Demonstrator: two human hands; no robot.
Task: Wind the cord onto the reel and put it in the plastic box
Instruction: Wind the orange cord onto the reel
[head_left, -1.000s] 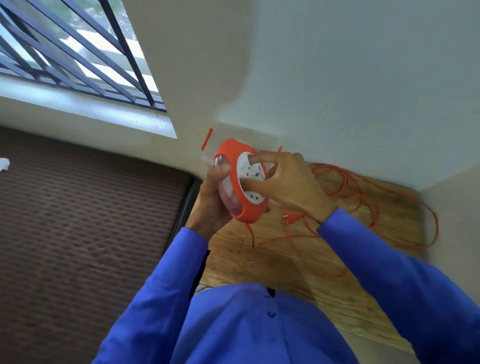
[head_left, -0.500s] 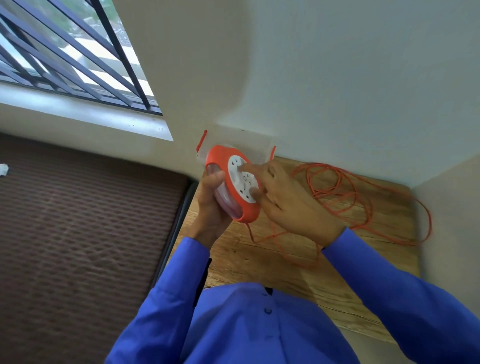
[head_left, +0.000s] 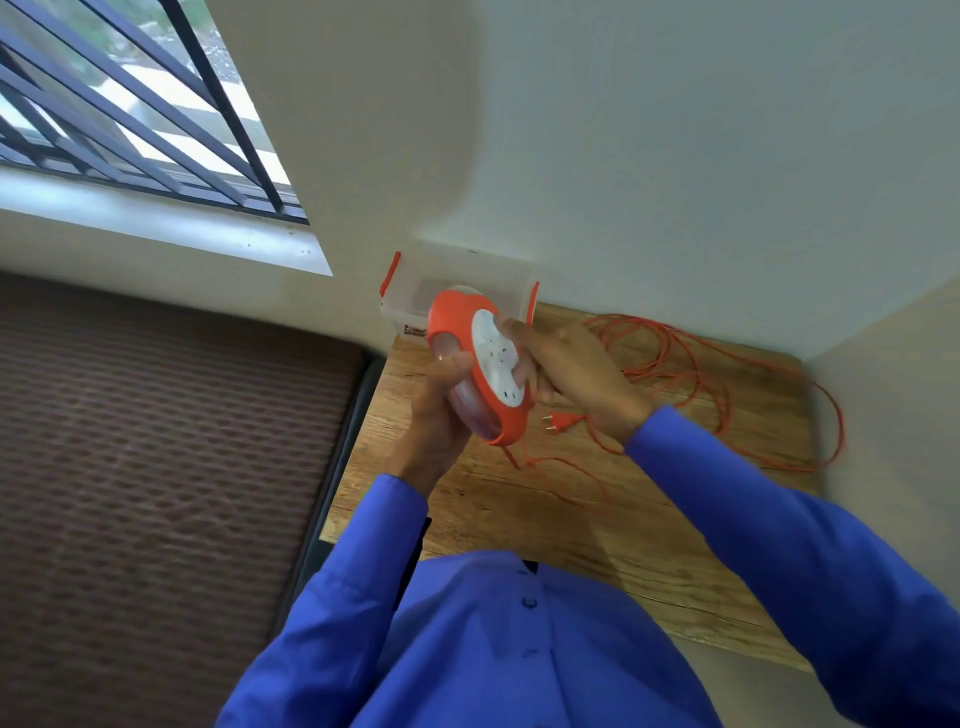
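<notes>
Now: reel (head_left: 470, 364) above bench (head_left: 519, 519), fingers of left hand (head_left: 434, 410) and right hand (head_left: 571, 371) clamped on it | cord (head_left: 696, 374) loose toward right edge, plug (head_left: 561, 421) beside reel | plastic box (head_left: 410, 301) at far-left corner, partly hidden by reel.

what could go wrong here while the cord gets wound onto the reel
1. Much of the orange cord lies in loose overlapping loops on the wooden table, so it may knot as it is drawn in.
2. The plug lies free near the reel and could whip or snag.
3. The left hand holds the reel in the air while the right hand works its white face; it might slip.
</notes>
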